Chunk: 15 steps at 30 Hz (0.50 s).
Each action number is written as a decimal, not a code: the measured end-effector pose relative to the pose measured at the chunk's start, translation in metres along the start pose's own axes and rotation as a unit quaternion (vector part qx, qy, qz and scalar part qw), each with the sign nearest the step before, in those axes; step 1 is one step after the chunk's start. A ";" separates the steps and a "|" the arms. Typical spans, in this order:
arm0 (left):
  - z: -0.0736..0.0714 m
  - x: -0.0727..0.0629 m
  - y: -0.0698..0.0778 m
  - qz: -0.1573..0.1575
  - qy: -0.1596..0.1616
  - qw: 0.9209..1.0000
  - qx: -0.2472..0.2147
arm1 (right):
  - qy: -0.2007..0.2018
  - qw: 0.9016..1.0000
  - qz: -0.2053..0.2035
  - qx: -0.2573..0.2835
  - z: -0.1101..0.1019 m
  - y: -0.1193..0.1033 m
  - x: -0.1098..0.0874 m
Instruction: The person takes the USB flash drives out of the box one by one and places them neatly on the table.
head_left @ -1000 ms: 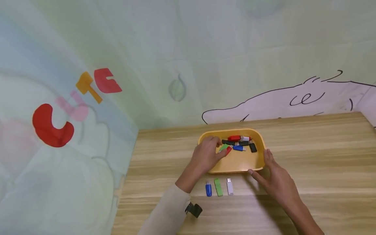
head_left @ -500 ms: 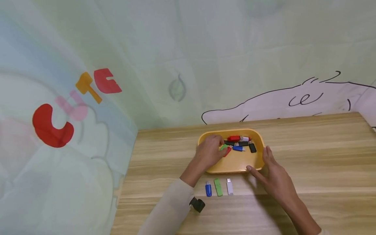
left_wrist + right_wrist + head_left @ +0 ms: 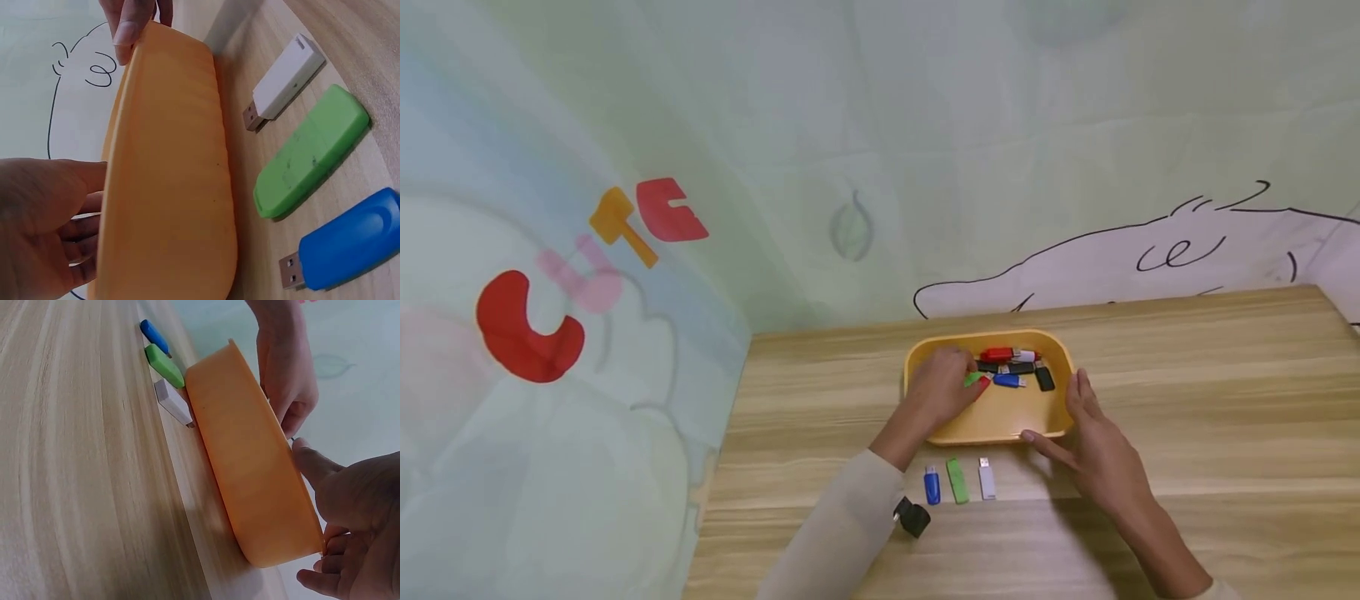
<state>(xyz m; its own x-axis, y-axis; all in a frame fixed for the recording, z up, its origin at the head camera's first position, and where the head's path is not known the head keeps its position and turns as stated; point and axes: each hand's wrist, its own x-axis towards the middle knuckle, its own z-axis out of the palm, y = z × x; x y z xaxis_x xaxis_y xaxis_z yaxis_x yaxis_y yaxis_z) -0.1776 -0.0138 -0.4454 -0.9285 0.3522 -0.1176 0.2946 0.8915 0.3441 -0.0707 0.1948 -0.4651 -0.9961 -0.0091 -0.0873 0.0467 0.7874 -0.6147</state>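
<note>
shifted slightly rightward since the earlier head frames: the left hand, with its beige fabric sleeve.

it reaches into a yellow-orange, rounded rectangular plastic tray on the wood-grain worktop, its thumb next to a small red stick and its fingers over a flat green stick; fingertips are partly hidden, so i cannot tell whether they pinch either. the right hand rests at the tray's near right corner, thumb spread wide from the other fingers, thumb touching the near rim. inside, a blue usb stick lies right of the left thumb, with a short black stick farther right. just outside the near wall, 3 sticks lie apart: blue, green, white.
</note>
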 end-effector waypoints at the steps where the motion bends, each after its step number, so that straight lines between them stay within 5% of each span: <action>1: 0.002 0.000 0.000 -0.002 -0.002 1.000 -0.001 | -0.003 1.000 0.003 0.003 0.000 0.000 0.000; 15: 0.011 0.003 0.004 -0.008 -0.002 1.000 0.000 | -0.009 0.999 0.014 -0.028 -0.002 0.000 0.000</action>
<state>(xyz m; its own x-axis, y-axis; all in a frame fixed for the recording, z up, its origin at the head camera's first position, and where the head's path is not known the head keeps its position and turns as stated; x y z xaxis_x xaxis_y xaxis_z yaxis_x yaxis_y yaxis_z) -0.1768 -0.0060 -0.4542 -0.9324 0.3383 -0.1272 0.2789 0.8973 0.3421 -0.0704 0.1960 -0.4640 -0.9930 0.0021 -0.1185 0.0695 0.8202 -0.5678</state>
